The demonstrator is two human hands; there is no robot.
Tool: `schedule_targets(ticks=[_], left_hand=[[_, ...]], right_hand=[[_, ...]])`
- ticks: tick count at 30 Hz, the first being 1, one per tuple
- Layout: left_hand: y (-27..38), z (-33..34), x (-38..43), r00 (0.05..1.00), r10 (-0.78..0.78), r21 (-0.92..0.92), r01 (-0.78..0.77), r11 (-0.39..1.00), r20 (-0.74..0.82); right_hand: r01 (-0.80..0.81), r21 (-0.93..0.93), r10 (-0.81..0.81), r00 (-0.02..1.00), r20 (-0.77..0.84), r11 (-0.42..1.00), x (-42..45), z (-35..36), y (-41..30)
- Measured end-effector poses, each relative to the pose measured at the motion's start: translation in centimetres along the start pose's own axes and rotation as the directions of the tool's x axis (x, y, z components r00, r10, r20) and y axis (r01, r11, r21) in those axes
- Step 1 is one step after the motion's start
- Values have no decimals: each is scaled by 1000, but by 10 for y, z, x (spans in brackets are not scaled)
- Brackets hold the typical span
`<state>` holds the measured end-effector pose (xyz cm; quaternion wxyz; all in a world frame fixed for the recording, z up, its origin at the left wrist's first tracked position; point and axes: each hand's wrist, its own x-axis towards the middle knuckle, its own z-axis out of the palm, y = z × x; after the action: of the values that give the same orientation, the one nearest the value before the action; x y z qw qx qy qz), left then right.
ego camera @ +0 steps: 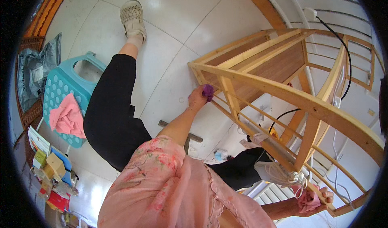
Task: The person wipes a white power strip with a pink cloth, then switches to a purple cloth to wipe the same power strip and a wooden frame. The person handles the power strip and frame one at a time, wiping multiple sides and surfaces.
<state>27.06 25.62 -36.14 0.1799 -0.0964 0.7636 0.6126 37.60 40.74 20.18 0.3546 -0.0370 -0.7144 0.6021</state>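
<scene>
My left hand (198,98) grips a crumpled purple cloth (208,93) against the lower corner of a wooden rack (321,109). At the lower right, my right hand (327,195) wraps around the rack's lower rail, with a pink cloth (308,201) held between palm and wood. The rack is tilted, with thin dowels along its near side and brown panels (272,61) inside. White cord (296,177) is bundled and tied on its rail, near my right hand.
A turquoise plastic stool (57,82) at left bears a pink cloth (68,117). Beside it lie a grey plastic bag (35,73) and a pile of papers and boxes (54,167). A black cable (348,55) with a white plug (310,14) passes over the rack.
</scene>
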Motion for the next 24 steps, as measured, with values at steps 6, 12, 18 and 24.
schedule_targets(ticks=[6, 12, 18, 24], left_hand=[[15, -15, 19, 977, -201, 91, 194, 977, 76], [27, 10, -16, 945, -320, -356, 322, 877, 65], [108, -34, -73, 861, -457, -613, 487, 621, 222], [16, -8, -149, 608, -676, -682, 700, 211, 415]], right_hand=[[-3, 10, 3, 999, 53, 1000, -7, -5, 3], [27, 123, -45, 988, 150, 992, 3, 9, 11], [63, -22, -64, 997, -32, 998, -4, 6, 16], [83, -233, -118, 984, -137, 969, -2, 15, 10]])
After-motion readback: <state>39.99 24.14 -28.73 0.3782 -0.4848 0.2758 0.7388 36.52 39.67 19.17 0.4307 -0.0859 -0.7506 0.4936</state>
